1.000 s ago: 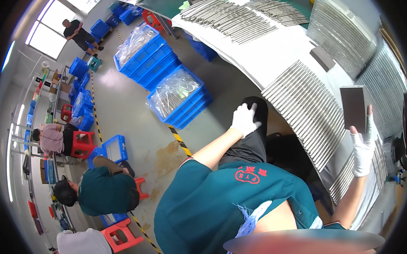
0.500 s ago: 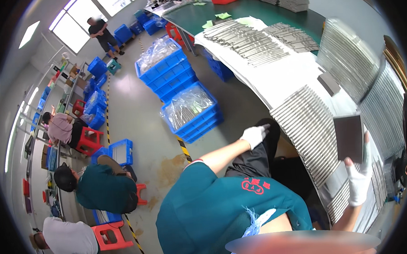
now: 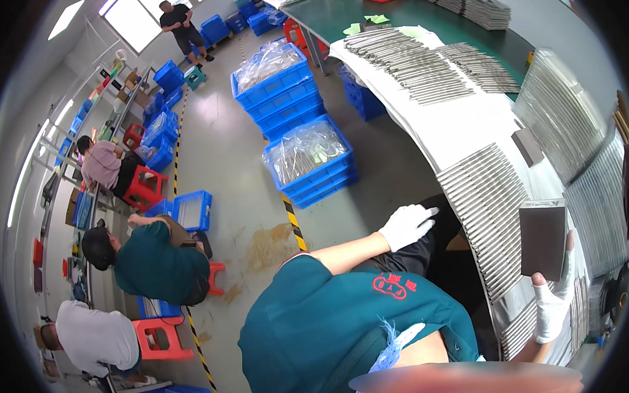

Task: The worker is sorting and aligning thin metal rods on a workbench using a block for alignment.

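Note:
My right hand (image 3: 554, 309), in a white glove with bare thumb and fingertip showing, holds a dark grey rectangular sanding block (image 3: 542, 244) between thumb and fingers. The block is upright, its broad dark face in sight, above a row of slim metal rods (image 3: 487, 221) laid side by side on the white-covered table (image 3: 457, 126). My left hand (image 3: 408, 226), gloved in white, rests by my dark-trousered leg at the table's edge. Its fingers are stretched out and it holds nothing.
A second grey block (image 3: 527, 147) lies beyond the rods. More rods (image 3: 410, 65) lie farther along the table. Clear-wrapped stacks (image 3: 557, 105) line its right side. Blue crates (image 3: 310, 162) stand on the floor. Co-workers sit on red stools (image 3: 160, 338) at the left; a person (image 3: 178, 28) stands far off.
The view has shifted, so table and crates appear farther right. The block has tilted slightly, showing its pale upper edge. My left hand's fingers lie a little more spread.

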